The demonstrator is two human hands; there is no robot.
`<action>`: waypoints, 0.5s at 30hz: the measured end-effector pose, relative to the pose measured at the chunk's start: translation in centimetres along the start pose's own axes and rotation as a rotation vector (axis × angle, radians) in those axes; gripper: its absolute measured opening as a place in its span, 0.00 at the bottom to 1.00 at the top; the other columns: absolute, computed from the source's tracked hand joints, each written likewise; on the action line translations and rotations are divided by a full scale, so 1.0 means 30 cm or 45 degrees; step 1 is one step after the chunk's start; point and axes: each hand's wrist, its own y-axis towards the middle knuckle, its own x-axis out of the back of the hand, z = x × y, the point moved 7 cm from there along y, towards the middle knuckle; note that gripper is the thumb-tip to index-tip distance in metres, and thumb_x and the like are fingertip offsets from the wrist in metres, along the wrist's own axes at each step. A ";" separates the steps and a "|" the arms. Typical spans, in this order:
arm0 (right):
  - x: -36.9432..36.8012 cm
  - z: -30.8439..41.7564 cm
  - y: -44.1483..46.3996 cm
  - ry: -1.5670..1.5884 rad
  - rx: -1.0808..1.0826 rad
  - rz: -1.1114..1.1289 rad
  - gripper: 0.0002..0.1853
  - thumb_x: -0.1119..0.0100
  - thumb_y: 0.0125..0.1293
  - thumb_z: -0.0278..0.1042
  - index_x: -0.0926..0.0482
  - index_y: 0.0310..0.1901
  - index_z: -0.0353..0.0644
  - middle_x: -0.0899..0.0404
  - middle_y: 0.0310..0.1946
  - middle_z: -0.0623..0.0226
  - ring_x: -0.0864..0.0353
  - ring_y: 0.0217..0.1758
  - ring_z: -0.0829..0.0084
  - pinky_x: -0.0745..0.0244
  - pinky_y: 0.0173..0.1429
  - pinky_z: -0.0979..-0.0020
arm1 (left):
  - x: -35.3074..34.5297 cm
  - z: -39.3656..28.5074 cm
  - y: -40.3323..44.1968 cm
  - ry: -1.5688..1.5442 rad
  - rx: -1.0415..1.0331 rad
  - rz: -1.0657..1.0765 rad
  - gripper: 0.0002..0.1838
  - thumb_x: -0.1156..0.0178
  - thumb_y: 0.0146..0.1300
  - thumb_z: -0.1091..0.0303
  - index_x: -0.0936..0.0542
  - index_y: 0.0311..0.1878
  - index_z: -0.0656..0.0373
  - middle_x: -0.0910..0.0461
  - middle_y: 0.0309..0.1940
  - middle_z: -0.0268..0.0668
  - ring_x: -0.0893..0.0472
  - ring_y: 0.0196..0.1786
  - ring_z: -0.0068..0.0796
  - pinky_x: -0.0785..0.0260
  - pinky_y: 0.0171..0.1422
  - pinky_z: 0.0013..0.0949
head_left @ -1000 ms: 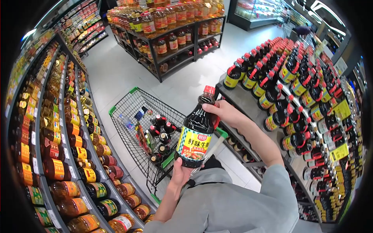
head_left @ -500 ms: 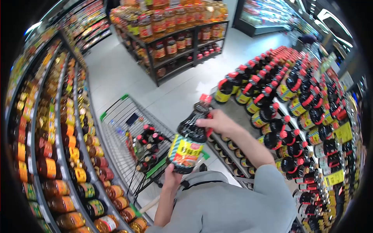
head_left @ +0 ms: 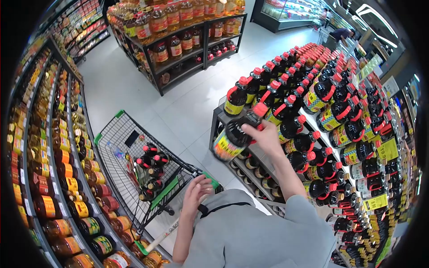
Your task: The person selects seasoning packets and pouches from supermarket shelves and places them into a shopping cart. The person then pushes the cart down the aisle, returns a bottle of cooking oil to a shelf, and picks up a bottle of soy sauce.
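Note:
My right hand (head_left: 267, 138) is closed around the upper part of a big dark soy sauce bottle (head_left: 230, 140) with a red cap and a yellow label. The bottle leans, cap toward the upper right, in front of the display stand's near corner. My left hand (head_left: 196, 193) holds nothing; its fingers are loosely bent and apart, beside the shopping cart (head_left: 103, 145). Dark red-capped bottles (head_left: 154, 161) lie in the cart with a phone-like dark flat object (head_left: 132, 138).
At right, a stepped stand carries rows of similar soy sauce bottles (head_left: 235, 99) with yellow price signs (head_left: 387, 150). Curved shelves of bottles (head_left: 67, 183) line the left. An oil bottle rack (head_left: 178, 67) stands ahead on the pale floor (head_left: 187, 107). Another person (head_left: 342, 35) bends far right.
My left hand has let go of the bottle's base. The right hand has carried the bottle rightward, toward the stand. The view has shifted, showing more of the cart.

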 end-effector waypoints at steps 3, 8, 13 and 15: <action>0.075 -0.061 0.099 -0.351 0.057 -0.188 0.21 0.26 0.55 0.45 0.16 0.37 0.32 0.15 0.27 0.67 0.20 0.29 0.80 0.24 0.37 0.73 | 0.139 -0.026 -0.090 0.261 -0.080 -0.230 0.21 0.49 0.74 0.61 0.30 0.63 0.63 0.22 0.54 0.42 0.20 0.53 0.32 0.29 0.58 0.34; 0.154 -0.236 0.265 -0.568 0.123 -0.380 0.24 0.25 0.53 0.50 0.15 0.33 0.31 0.16 0.24 0.63 0.18 0.29 0.76 0.24 0.39 0.69 | 0.365 -0.040 -0.321 0.890 -0.187 -0.679 0.16 0.42 0.69 0.66 0.24 0.55 0.63 0.18 0.44 0.39 0.19 0.45 0.28 0.27 0.52 0.31; 0.159 -0.310 0.350 -0.622 0.036 -0.448 0.24 0.25 0.54 0.50 0.15 0.34 0.31 0.14 0.27 0.63 0.18 0.31 0.76 0.25 0.40 0.70 | 0.432 -0.047 -0.492 1.202 -0.053 -0.876 0.13 0.41 0.66 0.69 0.22 0.52 0.63 0.20 0.35 0.42 0.19 0.38 0.35 0.26 0.46 0.36; 0.160 -0.348 0.388 -0.636 0.030 -0.455 0.24 0.25 0.54 0.51 0.14 0.36 0.32 0.14 0.29 0.63 0.19 0.31 0.77 0.25 0.40 0.71 | 0.493 0.013 -0.532 1.259 0.006 -0.892 0.14 0.41 0.66 0.69 0.23 0.53 0.61 0.19 0.37 0.42 0.19 0.38 0.37 0.25 0.46 0.36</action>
